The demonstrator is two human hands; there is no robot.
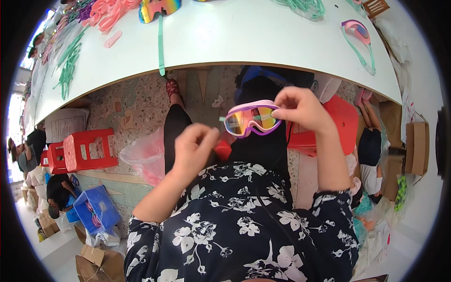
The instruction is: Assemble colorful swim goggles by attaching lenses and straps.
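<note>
Swimming goggles (252, 119) with a pink and purple frame and mirrored, rainbow-tinted lenses hang in the air over my lap. My right hand (303, 109) pinches them at their right end, thumb and fingers closed on the frame. A short bit of green strap (221, 119) sticks out at their left side. My left hand (193, 148) is just left of the goggles and apart from the frame. Its fingers are curled together, and whatever they may hold is hidden.
The white table (244, 42) ahead bears mirrored goggles with a green strap (160, 44), pink-framed goggles (359, 34), green straps (70, 61) and pink straps (110, 11). Red stools (89, 149) stand left. A blue crate (101, 211) lies lower left. Other people sit at both sides.
</note>
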